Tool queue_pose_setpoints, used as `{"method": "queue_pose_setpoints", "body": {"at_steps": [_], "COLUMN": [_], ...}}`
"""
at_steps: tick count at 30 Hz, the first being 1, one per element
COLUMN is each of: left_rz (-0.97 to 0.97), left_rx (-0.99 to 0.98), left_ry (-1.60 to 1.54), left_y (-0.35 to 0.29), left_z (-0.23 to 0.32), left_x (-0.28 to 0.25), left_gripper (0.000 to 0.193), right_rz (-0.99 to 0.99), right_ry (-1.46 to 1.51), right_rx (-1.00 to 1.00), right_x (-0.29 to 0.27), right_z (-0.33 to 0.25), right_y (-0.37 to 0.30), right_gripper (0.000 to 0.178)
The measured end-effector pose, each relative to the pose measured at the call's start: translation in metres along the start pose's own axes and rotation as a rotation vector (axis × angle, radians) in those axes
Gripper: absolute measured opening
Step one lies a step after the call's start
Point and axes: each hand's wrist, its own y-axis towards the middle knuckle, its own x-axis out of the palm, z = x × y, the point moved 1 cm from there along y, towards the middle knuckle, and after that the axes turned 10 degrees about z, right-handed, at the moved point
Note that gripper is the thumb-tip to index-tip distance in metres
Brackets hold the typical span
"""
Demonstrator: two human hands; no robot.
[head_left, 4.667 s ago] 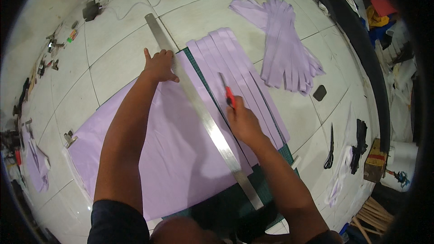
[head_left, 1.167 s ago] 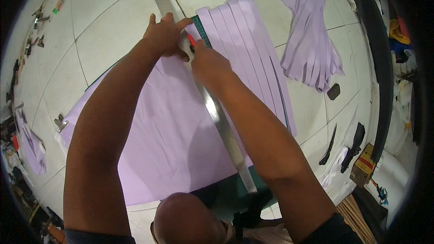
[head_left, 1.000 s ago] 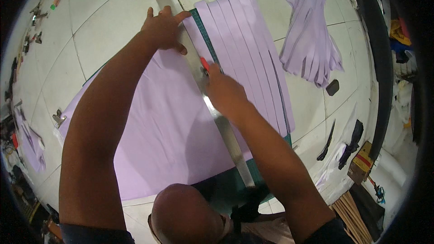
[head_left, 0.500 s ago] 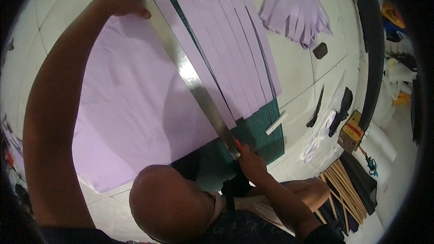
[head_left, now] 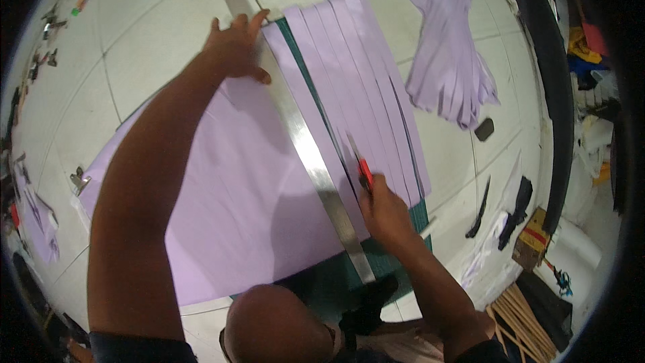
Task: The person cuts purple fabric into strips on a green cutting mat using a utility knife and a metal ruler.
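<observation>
We see a floor of large pale tiles with thin dark joints, evenly lit, small tools scattered at ten o'clock, and a cardboard box, wooden sticks and bright clutter from two to four o'clock.

Long steel ruler lies diagonally across lilac paper sheet; cut lilac strips right of it; loose strip pile upper right.

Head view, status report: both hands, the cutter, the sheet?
Left hand flat on steel ruler. Right hand grips red cutter, blade on lilac sheet beside ruler. Cut strips lie right; nothing blocking.
</observation>
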Motion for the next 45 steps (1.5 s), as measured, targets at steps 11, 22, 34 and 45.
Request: {"method": "queue_pose_setpoints", "body": {"at_steps": [11,22,34,45], "left_rz": [0.076,0.044,-0.048,0.028], "left_rx": [-0.008,0.037,0.065,0.080], "left_ry": [-0.075,-0.010,0.063,0.068], "left_y": [-0.001,0.001,0.004,0.009], "left_z": [-0.001,-0.003,-0.002,-0.001], "left_x": [-0.001,0.000,-0.008,0.009], "left_gripper": [0.137,0.116,0.107,0.104], "right_rz": [0.170,0.095,-0.098,-0.446], "right_ry": [0.040,-0.036,-0.086,-0.267], "right_rx": [-0.252,-0.216,-0.104,0.381], "right_x": [0.046,0.038,0.031,0.031], "right_z": [-0.155,-0.168,-0.083,0.068], "right_y": [0.178,0.184,0.096,-0.124], "right_gripper": [0.029,0.031,0.031,0.023]}}
